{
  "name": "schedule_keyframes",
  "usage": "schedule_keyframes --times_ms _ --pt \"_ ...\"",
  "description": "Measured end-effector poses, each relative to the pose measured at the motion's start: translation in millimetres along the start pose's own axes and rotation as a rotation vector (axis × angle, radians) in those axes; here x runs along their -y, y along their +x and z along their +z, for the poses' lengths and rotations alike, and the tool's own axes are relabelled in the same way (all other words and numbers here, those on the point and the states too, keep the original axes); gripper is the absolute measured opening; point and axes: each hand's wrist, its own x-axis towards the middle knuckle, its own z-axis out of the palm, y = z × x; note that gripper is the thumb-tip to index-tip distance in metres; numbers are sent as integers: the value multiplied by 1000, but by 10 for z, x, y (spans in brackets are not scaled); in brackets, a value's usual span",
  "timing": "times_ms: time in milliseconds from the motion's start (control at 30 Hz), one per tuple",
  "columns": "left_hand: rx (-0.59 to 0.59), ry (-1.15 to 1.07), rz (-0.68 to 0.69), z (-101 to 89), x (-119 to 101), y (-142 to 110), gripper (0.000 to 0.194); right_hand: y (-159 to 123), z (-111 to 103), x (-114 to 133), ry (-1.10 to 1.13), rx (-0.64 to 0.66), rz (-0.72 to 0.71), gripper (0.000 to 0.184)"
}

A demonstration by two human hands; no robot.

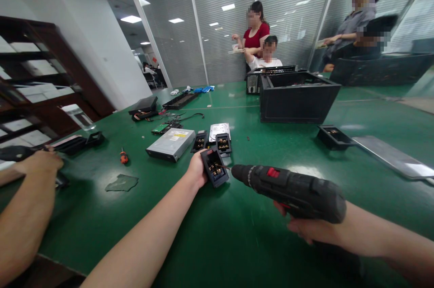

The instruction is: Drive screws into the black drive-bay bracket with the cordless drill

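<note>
My left hand (197, 169) grips a small black plastic box (217, 178) with brass-coloured terminals inside, its open face tilted toward the drill. In my right hand (312, 229) is a black cordless drill (288, 188) with a red switch on top. Its thin bit points left and reaches the box's opening; whether it touches a screw I cannot tell. Two similar black boxes (200, 142) stand just behind, one of them in front of a silver hard drive (219, 132). A silver optical drive (170, 144) lies to their left.
A co-worker's hand (42, 161) holds a dark tool at the far left. An orange screwdriver (124, 157) and a dark flat shard (122, 183) lie on the green table (257, 238). A black computer case (294, 102), another terminal box (334, 138) and a silver panel (393, 154) sit right.
</note>
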Motion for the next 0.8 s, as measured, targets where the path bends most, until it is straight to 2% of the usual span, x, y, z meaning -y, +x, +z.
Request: schedule_keyframes --times_ms 367,800 --pt "-25 16 -2 36 -12 -28 18 44 -19 -119 -64 34 -29 23" --pt "-15 20 0 4 3 8 18 21 -9 18 -74 31 4 20"
